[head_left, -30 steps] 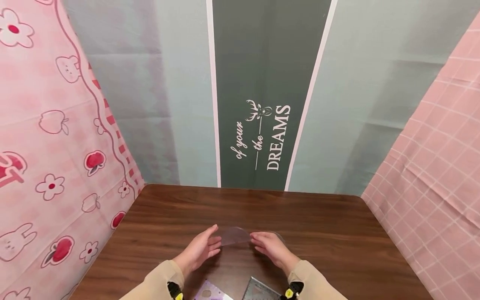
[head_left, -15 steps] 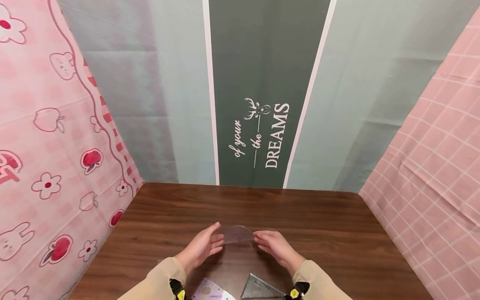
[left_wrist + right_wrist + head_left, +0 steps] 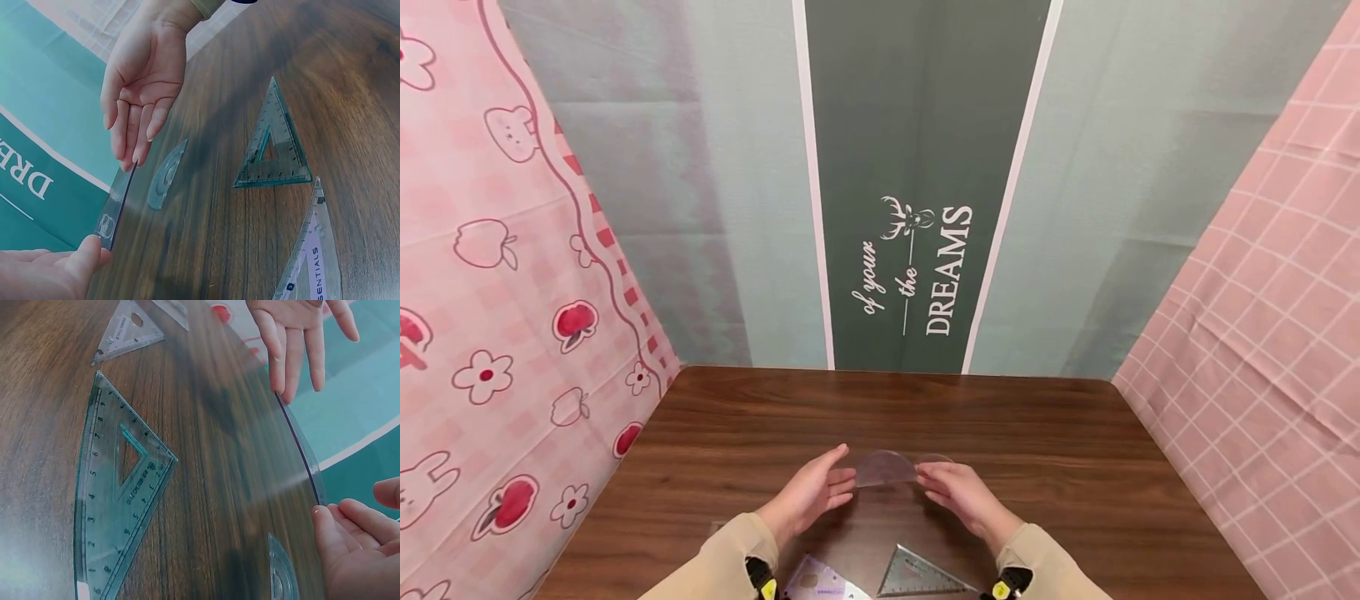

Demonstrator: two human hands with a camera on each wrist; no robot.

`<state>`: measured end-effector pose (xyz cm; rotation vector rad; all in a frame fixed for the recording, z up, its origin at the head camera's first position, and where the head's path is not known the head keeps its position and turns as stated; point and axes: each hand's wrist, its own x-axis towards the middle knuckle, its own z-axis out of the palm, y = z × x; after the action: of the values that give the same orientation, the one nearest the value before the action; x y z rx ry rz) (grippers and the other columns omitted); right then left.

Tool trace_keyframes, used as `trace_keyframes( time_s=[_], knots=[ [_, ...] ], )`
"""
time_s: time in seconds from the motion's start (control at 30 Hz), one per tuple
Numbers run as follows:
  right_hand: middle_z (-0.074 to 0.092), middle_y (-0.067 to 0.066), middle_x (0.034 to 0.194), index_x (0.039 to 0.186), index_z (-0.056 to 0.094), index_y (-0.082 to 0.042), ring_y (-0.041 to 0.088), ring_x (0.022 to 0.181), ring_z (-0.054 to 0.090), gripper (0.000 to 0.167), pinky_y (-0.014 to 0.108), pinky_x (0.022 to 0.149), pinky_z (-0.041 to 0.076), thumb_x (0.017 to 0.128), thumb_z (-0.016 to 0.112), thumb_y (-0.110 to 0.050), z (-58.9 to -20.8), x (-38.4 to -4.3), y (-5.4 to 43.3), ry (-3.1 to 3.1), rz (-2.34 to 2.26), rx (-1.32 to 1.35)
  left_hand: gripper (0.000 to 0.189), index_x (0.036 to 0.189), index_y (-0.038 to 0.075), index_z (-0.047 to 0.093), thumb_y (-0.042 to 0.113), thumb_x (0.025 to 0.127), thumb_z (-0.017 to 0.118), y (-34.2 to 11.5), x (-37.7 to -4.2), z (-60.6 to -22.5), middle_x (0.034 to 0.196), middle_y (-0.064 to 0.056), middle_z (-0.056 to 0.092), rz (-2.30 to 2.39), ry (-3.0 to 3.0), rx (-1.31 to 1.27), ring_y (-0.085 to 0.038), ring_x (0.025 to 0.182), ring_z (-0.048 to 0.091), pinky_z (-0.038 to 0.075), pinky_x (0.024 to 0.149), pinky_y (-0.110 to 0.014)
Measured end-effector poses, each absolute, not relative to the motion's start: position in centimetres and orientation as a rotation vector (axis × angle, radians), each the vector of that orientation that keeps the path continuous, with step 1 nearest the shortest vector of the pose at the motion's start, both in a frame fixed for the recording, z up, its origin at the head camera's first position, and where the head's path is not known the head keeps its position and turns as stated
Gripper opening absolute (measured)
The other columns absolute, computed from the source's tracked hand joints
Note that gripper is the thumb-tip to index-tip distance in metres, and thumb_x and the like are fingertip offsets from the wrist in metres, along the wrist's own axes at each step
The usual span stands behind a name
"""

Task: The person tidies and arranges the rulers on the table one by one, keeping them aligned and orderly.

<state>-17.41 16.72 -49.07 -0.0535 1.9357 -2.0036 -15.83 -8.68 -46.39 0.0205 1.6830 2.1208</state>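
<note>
A purple-tinted clear protractor [image 3: 886, 468] spans the gap between the two hands, curved edge up in the head view. At its left end, the fingertips of my left hand [image 3: 814, 492] touch it, fingers straight and thumb apart. The fingertips of my right hand [image 3: 962, 493] press on the other end; in the right wrist view the right thumb stands off it. A second clear protractor [image 3: 167, 175] lies on the table beyond the right hand. Closer to me lie a greenish clear set square [image 3: 103, 487] and a set square with purple lettering [image 3: 312, 262].
The brown wood-grain table [image 3: 737, 417] bears all of this. A clear flat piece [image 3: 172, 312] shows partly at the top of the right wrist view. Fabric hangs around: a grey-green backdrop [image 3: 895, 125] behind, pink cloths [image 3: 445, 200] at the sides.
Both hands and the protractor between them have shifted slightly right in the head view, while the backdrop has slid left. The fingers keep the same contact on its ends.
</note>
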Motion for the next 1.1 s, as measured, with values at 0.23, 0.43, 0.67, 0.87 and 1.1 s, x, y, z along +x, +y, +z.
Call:
trace_keyframes(
  time_s=[0.23, 0.43, 0.67, 0.87, 1.1],
  knots=[
    [0.054, 0.026, 0.123, 0.121, 0.047, 0.019, 0.023, 0.110, 0.057, 0.043, 0.038, 0.091, 0.046, 0.096, 0.049, -0.016, -49.1, -17.0, 17.4, 1.936, -1.995, -0.051, 0.074, 0.140, -0.016, 0.010, 0.039, 0.099, 0.036, -8.1, -15.8, -46.7, 0.133, -0.048, 0.024, 2.120, 1.675, 0.035, -0.054, 0.124, 0.030, 0.033, 0.100, -0.055],
    [0.052, 0.028, 0.125, 0.122, 0.046, 0.020, 0.024, 0.111, 0.056, 0.042, 0.042, 0.094, 0.043, 0.097, 0.046, -0.014, -49.2, -16.6, 18.1, 1.925, -2.004, -0.044, 0.072, 0.141, -0.015, 0.011, 0.038, 0.099, 0.036, -7.5, -15.8, -46.9, 0.133, -0.047, 0.026, 2.114, 1.663, 0.022, -0.053, 0.123, 0.033, 0.034, 0.099, -0.054],
    [0.052, 0.029, 0.126, 0.121, 0.047, 0.019, 0.025, 0.111, 0.056, 0.042, 0.036, 0.091, 0.046, 0.097, 0.046, -0.015, -49.4, -16.2, 18.8, 1.934, -1.997, -0.057, 0.073, 0.141, -0.015, 0.012, 0.038, 0.098, 0.038, -6.9, -15.6, -47.0, 0.132, -0.047, 0.026, 2.111, 1.647, 0.019, -0.054, 0.123, 0.033, 0.033, 0.100, -0.054],
    [0.051, 0.028, 0.126, 0.122, 0.047, 0.019, 0.022, 0.110, 0.056, 0.043, 0.035, 0.091, 0.046, 0.097, 0.045, -0.016, -49.7, -15.9, 19.3, 1.941, -1.984, -0.053, 0.074, 0.140, -0.015, 0.012, 0.038, 0.097, 0.040, -6.5, -15.5, -47.1, 0.131, -0.047, 0.027, 2.107, 1.641, 0.009, -0.054, 0.122, 0.034, 0.035, 0.099, -0.054],
    [0.050, 0.029, 0.127, 0.123, 0.045, 0.020, 0.023, 0.111, 0.056, 0.045, 0.035, 0.092, 0.045, 0.097, 0.046, -0.017, -49.9, -15.5, 20.0, 1.927, -1.994, -0.050, 0.074, 0.139, -0.016, 0.011, 0.037, 0.097, 0.040, -5.9, -15.4, -47.2, 0.130, -0.048, 0.029, 2.099, 1.628, 0.004, -0.054, 0.122, 0.034, 0.035, 0.099, -0.053]
  ],
)
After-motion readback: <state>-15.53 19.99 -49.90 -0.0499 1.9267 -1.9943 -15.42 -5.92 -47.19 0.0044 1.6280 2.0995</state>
